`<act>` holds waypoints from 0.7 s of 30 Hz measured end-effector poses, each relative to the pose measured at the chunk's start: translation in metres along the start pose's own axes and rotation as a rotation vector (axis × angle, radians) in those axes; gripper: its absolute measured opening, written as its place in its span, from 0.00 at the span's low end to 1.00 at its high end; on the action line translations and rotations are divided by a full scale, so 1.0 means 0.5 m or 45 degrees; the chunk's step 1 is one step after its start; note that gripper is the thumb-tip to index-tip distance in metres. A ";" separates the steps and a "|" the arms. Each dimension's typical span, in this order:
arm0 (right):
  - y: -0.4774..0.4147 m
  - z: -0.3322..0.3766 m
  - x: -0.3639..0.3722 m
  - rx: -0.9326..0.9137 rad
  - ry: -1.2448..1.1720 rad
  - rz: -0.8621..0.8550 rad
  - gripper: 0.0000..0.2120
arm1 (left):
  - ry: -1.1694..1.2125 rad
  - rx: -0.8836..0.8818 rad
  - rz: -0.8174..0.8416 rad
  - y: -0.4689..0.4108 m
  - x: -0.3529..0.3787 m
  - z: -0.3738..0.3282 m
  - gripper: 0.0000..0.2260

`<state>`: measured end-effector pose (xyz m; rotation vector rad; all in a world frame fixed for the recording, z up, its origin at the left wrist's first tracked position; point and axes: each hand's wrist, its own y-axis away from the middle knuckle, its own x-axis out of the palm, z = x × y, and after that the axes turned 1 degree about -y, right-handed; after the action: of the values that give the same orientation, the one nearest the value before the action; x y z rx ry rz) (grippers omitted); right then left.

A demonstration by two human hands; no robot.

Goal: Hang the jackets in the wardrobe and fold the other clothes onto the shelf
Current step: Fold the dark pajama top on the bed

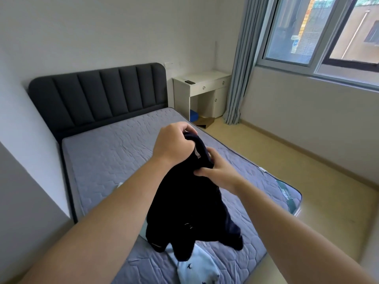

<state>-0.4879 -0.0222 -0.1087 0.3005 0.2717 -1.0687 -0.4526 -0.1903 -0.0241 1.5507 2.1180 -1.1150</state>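
**Far mattress (106, 152) open, near path blocked**

The mattress lies bare from the headboard (98, 95) to mid-bed. Nearer, a hanging dark garment (190, 212) blocks the way, its hem over a pale blue garment (196, 267). A wall corner (30, 201) crowds the left; open floor (307, 160) runs along the right.

no legible text, mattress tag (285, 192) blurred

dark garment (190, 203) soft matt cloth; mattress (106, 152) quilted grey fabric; headboard (98, 95) padded matt upholstery.
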 end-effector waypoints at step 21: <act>0.006 -0.044 -0.017 0.496 0.417 -0.087 0.21 | -0.940 0.344 0.721 0.098 -0.076 0.297 0.17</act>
<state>-0.4906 -0.0056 -0.1258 0.8253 0.3674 -1.1353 -0.4243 -0.3178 -0.1184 1.3947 1.0068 -1.4745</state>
